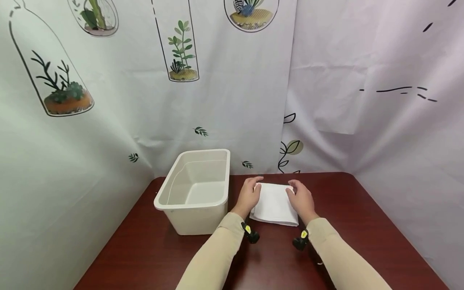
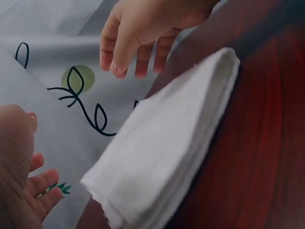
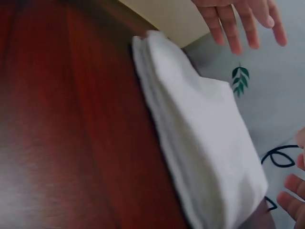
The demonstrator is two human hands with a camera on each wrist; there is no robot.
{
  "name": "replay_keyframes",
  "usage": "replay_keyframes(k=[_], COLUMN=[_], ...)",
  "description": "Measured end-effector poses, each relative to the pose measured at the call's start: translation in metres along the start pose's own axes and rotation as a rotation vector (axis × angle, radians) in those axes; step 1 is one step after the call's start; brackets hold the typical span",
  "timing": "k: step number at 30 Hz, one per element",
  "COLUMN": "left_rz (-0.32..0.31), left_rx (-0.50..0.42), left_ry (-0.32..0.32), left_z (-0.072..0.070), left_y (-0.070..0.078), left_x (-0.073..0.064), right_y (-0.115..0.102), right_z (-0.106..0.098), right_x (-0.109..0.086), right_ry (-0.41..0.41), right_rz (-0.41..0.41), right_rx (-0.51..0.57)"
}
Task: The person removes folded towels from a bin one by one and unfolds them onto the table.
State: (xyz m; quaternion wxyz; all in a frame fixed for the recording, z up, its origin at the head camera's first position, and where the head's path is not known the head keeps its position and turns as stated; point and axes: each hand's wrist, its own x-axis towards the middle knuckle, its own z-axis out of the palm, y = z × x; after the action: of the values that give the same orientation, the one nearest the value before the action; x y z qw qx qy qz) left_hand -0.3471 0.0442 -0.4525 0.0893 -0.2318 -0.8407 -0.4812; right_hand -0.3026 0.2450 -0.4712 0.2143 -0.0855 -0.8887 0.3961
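Note:
A folded white cloth (image 1: 274, 205), stacked in several layers, lies on the dark red table. My left hand (image 1: 250, 195) is at its left edge and my right hand (image 1: 301, 200) at its right edge, both with relaxed, slightly bent fingers. In the left wrist view, the right hand (image 2: 152, 33) appears above the far side of the cloth (image 2: 157, 138), its fingers apart from the fabric. From the right wrist, the left hand (image 3: 240, 19) shows beyond the cloth (image 3: 205, 129), also holding nothing. Part of the right hand (image 3: 294, 191) is cut off by that frame's edge.
Left of the cloth stands a cream plastic tub (image 1: 195, 206), with its bare floor visible. The table (image 1: 337, 241) reaches back to a white curtain (image 1: 232, 104) printed with plants, which also hangs along both sides.

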Motion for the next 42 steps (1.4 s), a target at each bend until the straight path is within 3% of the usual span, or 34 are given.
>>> replay_keyframes(k=[4, 10, 13, 18, 22, 30, 35, 42], left_rz=[-0.013, -0.048, -0.04, -0.048, -0.076, -0.063, -0.017, 0.028], left_rx=[0.117, 0.24, 0.35, 0.511, 0.562, 0.527, 0.507, 0.57], left_ry=[-0.094, -0.313, -0.402, -0.536, -0.608, -0.659, -0.649, -0.624], left_z=[0.004, 0.014, 0.015, 0.01, 0.002, -0.01, -0.016, -0.019], left_y=[-0.013, -0.03, -0.035, -0.032, -0.023, -0.016, -0.018, -0.016], left_x=[-0.009, -0.025, -0.03, -0.034, -0.037, -0.055, -0.073, -0.1], right_y=[0.008, 0.023, 0.029, 0.031, 0.03, 0.032, 0.035, 0.035], right_z=[0.009, 0.029, 0.035, 0.037, 0.035, 0.024, 0.017, 0.014], right_x=[-0.01, -0.024, -0.028, -0.032, -0.036, -0.048, -0.059, -0.073], right_ry=[-0.072, -0.239, -0.284, -0.291, -0.317, -0.346, -0.348, -0.364], right_rz=[-0.029, -0.2, -0.253, -0.278, -0.294, -0.326, -0.356, -0.383], right_rx=[-0.052, -0.175, -0.233, -0.277, -0.303, -0.267, -0.263, -0.264])
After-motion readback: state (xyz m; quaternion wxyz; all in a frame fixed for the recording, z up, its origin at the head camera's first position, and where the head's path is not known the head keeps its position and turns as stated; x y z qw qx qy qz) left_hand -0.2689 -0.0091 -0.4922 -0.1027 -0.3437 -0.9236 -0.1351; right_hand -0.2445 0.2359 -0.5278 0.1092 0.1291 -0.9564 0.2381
